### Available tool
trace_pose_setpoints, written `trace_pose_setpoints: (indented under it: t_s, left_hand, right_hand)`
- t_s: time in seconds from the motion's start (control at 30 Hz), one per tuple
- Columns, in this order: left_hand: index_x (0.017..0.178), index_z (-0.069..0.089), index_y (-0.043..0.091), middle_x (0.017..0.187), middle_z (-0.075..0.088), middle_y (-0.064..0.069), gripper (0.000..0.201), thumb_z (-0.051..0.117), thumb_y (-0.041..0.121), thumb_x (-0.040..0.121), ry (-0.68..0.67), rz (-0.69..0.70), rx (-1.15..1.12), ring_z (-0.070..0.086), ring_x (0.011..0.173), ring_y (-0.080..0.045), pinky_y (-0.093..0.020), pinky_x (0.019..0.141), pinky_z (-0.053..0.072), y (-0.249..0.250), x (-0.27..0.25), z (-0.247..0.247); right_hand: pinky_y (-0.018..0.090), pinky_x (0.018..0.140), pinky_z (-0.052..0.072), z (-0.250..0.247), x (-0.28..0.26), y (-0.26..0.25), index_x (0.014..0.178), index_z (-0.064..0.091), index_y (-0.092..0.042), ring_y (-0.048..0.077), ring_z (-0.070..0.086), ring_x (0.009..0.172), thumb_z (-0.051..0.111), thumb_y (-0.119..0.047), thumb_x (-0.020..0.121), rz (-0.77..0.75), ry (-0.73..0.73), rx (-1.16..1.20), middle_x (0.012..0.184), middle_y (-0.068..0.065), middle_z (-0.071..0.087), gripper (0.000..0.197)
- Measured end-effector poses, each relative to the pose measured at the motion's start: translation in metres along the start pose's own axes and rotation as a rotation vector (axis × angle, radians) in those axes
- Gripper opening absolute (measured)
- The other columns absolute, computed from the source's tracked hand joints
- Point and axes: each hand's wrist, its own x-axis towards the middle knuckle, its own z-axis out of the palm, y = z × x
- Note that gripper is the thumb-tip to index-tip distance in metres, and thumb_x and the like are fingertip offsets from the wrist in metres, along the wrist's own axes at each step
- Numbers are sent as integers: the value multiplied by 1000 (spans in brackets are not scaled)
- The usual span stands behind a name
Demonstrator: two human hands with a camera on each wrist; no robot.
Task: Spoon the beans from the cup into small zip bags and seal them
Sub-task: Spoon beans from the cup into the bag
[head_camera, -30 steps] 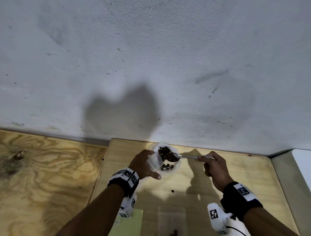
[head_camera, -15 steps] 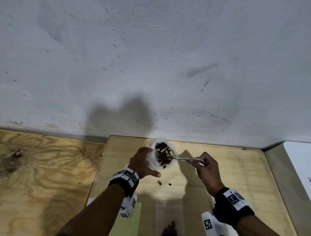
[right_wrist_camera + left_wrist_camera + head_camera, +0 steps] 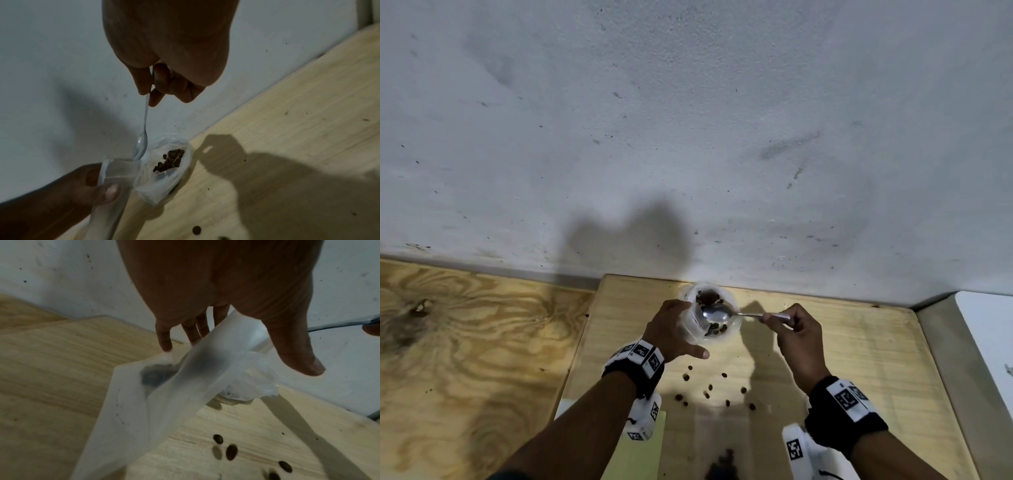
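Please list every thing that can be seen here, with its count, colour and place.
cup: one, clear plastic, far edge of board, by wall
beans: many, dark brown, in cup; about a dozen spilled on board
spoon: one, silver, bowl empty over cup
zip bag: one, clear, hanging from left hand
board: one, pale wood
wall: grey-white, behind
left hand: holds bag beside cup
right hand: pinches spoon handle
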Motion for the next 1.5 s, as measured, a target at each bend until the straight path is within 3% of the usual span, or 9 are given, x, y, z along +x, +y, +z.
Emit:
trace_pose_setpoints:
  t_s: [0.2, 0.43, 0.53, 0.63, 0.9, 1.0, 1.1, 1.27, 1.5]
  left_hand:
    - [141, 39, 22, 143, 36, 3, 115, 94, 48, 44, 38, 38, -38, 44, 125, -16, -33, 103, 45, 0, 0, -6]
    - [131, 50, 26, 129, 45, 10, 105, 95, 48, 39, 206, 72, -186, 52, 111, -10, -22, 84, 45, 6, -14, -19]
    - [131, 51, 26, 125, 47, 13, 103, 97, 44, 40, 278, 119, -246, 51, 106, -3, -10, 78, 39, 13, -21, -29]
    - [130, 51, 31, 123, 48, 16, 100, 96, 43, 42, 248, 184, -265, 49, 103, 5, -3, 76, 34, 26, -27, -40]
    - [136, 48, 23, 128, 52, 4, 108, 93, 51, 42, 163, 452, -147, 51, 114, -6, -19, 95, 43, 58, -31, -54]
    - [137, 47, 22, 128, 48, 5, 116, 95, 53, 36, 96, 446, -184, 50, 118, -7, -21, 95, 45, 61, -35, -56]
    - [139, 43, 27, 128, 46, 11, 111, 93, 53, 42, 8, 412, -331, 50, 116, -5, -19, 73, 53, 62, -45, -62]
    - [103, 68, 6, 90, 68, -2, 21, 70, 21, 88, 55, 359, -632, 67, 73, -15, -25, 67, 51, 69, -65, -77]
    - [78, 68, 0, 69, 64, -4, 13, 75, 10, 83, 29, 391, -686, 62, 59, -14, -22, 60, 52, 76, -90, -75]
  right_hand:
    - [25, 49, 32, -5, 18, -3, 66, 56, -11, 15, 39, 46, 74, -3, 78, 131, 223, 22, 76, 21, 65, 23]
    - [28, 52, 41, 12, 29, 10, 70, 62, -9, 15, 53, 56, 83, -18, 74, 231, -7, -319, 79, 8, 70, 23]
    - [31, 69, 47, 16, 27, -3, 97, 64, -21, 15, 60, 83, 84, -44, 72, 108, -38, -718, 99, -2, 61, 40]
    - [29, 69, 42, 23, 19, -33, 102, 60, -33, 9, 55, 75, 75, -37, 83, -138, -30, -691, 94, -7, 57, 24]
    - [9, 53, 38, 53, -27, -119, 105, 71, -12, 5, 56, 55, 54, -24, 102, -135, -668, -434, 59, -3, 60, 21]
    - [9, 48, 34, 53, -35, -132, 85, 70, 3, 0, 47, 43, 54, -23, 101, -90, -595, -452, 71, 15, 67, 34]
    - [14, 54, 35, 45, -39, -139, 74, 72, -10, -1, 51, 49, 67, -26, 90, -151, -460, -516, 76, 3, 73, 24]
    - [23, 55, 36, 30, -47, -131, 66, 63, -23, 4, 43, 48, 87, -38, 70, -318, -240, -643, 69, -15, 66, 29]
    - [17, 63, 44, 28, -77, -125, 86, 65, -22, 3, 61, 72, 89, -17, 71, -341, -138, -352, 72, -9, 65, 29]
